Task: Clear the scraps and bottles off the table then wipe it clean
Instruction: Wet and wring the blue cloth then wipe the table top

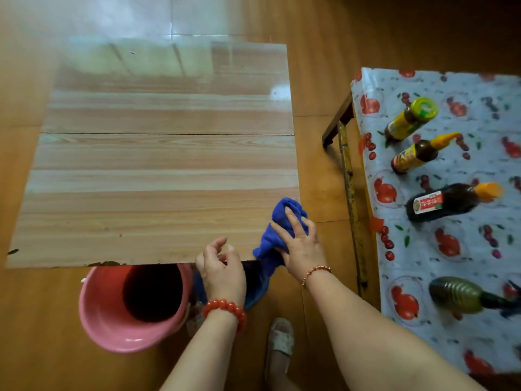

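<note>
The right hand (298, 244) lies flat on a blue cloth (277, 227), fingers spread and nearly straight, pressing it down at the counter's (158, 176) 5 o'clock corner. That grip is loose, not closed around the cloth. Part of the cloth hangs over the near edge and over the right edge of the counter.

The left hand (222, 266) is at the near edge, just beside the cloth at its 8 o'clock. Its fingers are curled a little, cupped at the edge over a blue basin (259, 292) below. I cannot tell if this grip holds anything.

The counter top is pale striped wood, shiny toward 12 o'clock. There is a dark speck near the 11 o'clock corner and dark crumbs along the near edge at 7 o'clock. A seam runs across the middle.

A pink bucket (112, 320) stands on the floor under the near edge, touching the blue basin.

Four bottles (439, 204) stand on a second counter with a fruit-print cover (423, 249) at 3 o'clock. A strip of bare floor lies between the two counters. A foot in a slipper (280, 340) stands at 6 o'clock.
</note>
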A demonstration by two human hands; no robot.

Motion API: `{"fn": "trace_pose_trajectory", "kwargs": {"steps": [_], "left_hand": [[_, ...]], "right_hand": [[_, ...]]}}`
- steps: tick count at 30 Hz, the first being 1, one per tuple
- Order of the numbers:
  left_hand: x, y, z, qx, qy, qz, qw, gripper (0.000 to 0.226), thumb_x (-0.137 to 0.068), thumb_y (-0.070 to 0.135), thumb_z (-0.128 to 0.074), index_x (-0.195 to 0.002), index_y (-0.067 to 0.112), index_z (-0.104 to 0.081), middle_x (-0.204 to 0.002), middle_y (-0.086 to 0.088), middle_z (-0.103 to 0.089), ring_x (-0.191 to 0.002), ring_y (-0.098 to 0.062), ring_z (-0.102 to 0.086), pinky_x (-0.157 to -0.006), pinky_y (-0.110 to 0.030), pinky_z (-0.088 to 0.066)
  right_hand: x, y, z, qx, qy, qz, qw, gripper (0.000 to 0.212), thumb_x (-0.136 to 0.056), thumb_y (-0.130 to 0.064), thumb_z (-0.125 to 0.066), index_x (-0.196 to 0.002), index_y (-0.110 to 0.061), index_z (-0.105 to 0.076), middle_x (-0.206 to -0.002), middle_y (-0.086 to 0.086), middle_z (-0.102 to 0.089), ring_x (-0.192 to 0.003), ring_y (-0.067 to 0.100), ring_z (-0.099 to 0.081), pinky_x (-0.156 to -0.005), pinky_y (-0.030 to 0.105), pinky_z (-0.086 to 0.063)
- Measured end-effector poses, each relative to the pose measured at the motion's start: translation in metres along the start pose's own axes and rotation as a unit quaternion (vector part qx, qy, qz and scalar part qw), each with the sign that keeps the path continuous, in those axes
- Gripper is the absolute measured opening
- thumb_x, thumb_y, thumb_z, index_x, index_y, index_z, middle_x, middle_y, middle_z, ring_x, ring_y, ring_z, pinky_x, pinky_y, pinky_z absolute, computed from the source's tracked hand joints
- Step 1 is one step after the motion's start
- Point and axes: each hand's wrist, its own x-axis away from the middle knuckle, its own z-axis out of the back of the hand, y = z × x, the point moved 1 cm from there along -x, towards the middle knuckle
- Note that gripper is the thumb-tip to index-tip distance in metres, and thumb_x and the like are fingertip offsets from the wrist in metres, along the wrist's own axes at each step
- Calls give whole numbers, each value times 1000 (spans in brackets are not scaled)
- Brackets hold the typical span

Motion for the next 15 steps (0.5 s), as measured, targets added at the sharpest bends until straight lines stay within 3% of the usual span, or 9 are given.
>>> {"fn": "trace_pose_trajectory", "kwargs": {"steps": [2, 4, 7, 11, 15], "left_hand": [[8, 1, 1, -4, -3, 2, 1000, 24, -94, 15, -49, -116, 11, -58, -124, -5, -41, -85, -11, -49, -82, -20, -35], [18, 1, 0, 1, -7, 4, 1000, 23, -95, 16, -47, -116, 13, -57, -122, -3, -40, -78, -7, -48, -81, -21, -38], [36, 1, -7, 21, -16, 8, 1000, 22, -96, 18, -47, -115, 17, -57, -120, -1, -41, -75, -3, -49, -77, -25, -44], [58, -4, -18, 26, -22, 0, 999, 23, -96, 19, -47, -117, 14, -56, -122, -2, -40, -86, -8, -50, -60, -9, -35], [78, -13, -34, 15, -43, 0, 999, 22, -95, 19, -48, -115, 14, -57, -125, -4, -44, -80, -4, -48, -68, -15, -37]], "right_hand": [[8, 21, 4, -21, 15, -34, 999, 63, -93, -22, -50, -146, -39, -22, -160, -3, 1, -135, 28, -19, -100, 38, -44], [23, 44, 6, -13, 26, -96, 995, 59, -94, -24, -49, -146, -34, -24, -158, 3, -10, -133, 27, -25, -100, 37, -43], [52, 81, 6, 29, 30, -173, 984, 55, -95, -32, -47, -146, -32, -26, -155, 6, -15, -132, 28, -28, -100, 38, -42], [95, 121, 2, 35, 31, -234, 971, 54, -94, -34, -48, -144, -34, -28, -153, 6, -17, -130, 29, -30, -101, 40, -43], [136, 152, -6, 16, 21, -297, 955, 51, -95, -40, -43, -143, -34, -28, -153, 7, -16, -133, 32, -26, -101, 45, -42]]}}
